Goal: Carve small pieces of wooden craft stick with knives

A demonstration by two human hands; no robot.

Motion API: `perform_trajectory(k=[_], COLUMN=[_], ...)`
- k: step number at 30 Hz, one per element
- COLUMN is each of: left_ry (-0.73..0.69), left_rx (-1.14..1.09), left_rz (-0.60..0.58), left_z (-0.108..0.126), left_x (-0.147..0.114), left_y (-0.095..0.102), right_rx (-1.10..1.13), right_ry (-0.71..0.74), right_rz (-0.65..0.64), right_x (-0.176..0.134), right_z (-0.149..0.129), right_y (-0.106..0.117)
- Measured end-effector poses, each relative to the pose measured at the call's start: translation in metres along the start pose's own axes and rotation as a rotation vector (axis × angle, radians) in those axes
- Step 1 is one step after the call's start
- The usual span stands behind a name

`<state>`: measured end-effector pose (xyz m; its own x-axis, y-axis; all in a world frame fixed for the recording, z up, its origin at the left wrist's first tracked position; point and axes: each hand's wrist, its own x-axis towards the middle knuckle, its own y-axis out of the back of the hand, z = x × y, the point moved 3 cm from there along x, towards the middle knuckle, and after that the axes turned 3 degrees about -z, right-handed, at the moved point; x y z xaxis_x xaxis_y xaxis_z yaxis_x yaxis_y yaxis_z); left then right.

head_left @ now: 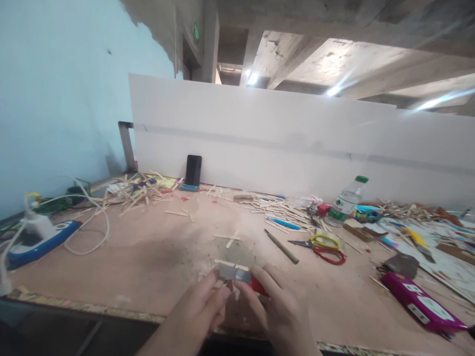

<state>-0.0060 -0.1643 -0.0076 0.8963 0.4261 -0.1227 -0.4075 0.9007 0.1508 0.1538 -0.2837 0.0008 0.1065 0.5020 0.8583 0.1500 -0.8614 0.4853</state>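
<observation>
Near the front edge of the table (148, 267), my left hand (200, 301) and my right hand (282, 306) meet with fingers closed. Between their fingertips is a small flat grey piece (227, 271), which both hands pinch; its exact kind is not clear. Something red (258, 287) shows under my right fingers, mostly hidden. A pale wooden stick (230, 265) lies along the far side of the grey piece. Just beyond, two crossed wooden sticks (233, 239) rest on the tabletop.
Scissors (326, 247), a brown rod (281, 245) and a blue pen (283, 223) lie ahead to the right. A water bottle (345, 202) stands behind them. Power strips lie at left (44, 244) and right (423, 301). A phone (193, 169) leans on the white partition (260, 133).
</observation>
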Motion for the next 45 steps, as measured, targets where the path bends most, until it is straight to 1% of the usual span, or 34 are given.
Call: perform_trajectory(k=[4, 8, 13, 17, 25, 30, 36, 41, 45], left_ry=[0.019, 0.027, 0.032, 0.05, 0.062, 0.064, 0.051, 0.031, 0.03], left_rx=[-0.022, -0.068, -0.114, -0.153, -0.168, -0.153, -0.112, -0.087, -0.076], left_rz=[-0.001, -0.019, -0.017, 0.012, 0.051, 0.057, 0.041, 0.036, 0.008], left_z=[-0.003, 0.0, 0.005, 0.001, -0.005, -0.007, -0.016, -0.016, -0.013], left_x=[-0.003, -0.003, -0.003, -0.003, -0.004, -0.004, 0.003, 0.005, 0.005], left_y=[0.0, -0.002, -0.004, -0.005, -0.005, -0.004, -0.006, -0.005, -0.005], right_rx=[0.031, 0.07, 0.112, 0.123, 0.12, 0.118, 0.107, 0.08, 0.058], right_ry=[-0.063, -0.073, -0.064, -0.041, -0.055, -0.059, -0.032, -0.02, -0.022], right_rz=[0.061, 0.08, 0.04, -0.028, -0.066, -0.068, -0.121, -0.083, -0.062], right_x=[0.001, 0.0, -0.003, -0.008, -0.012, -0.009, -0.001, 0.001, -0.002], right_z=[0.006, 0.005, 0.002, 0.0, -0.001, 0.0, -0.003, -0.002, 0.001], right_y=[0.005, 0.008, 0.006, -0.001, -0.008, -0.008, 0.0, 0.003, 0.001])
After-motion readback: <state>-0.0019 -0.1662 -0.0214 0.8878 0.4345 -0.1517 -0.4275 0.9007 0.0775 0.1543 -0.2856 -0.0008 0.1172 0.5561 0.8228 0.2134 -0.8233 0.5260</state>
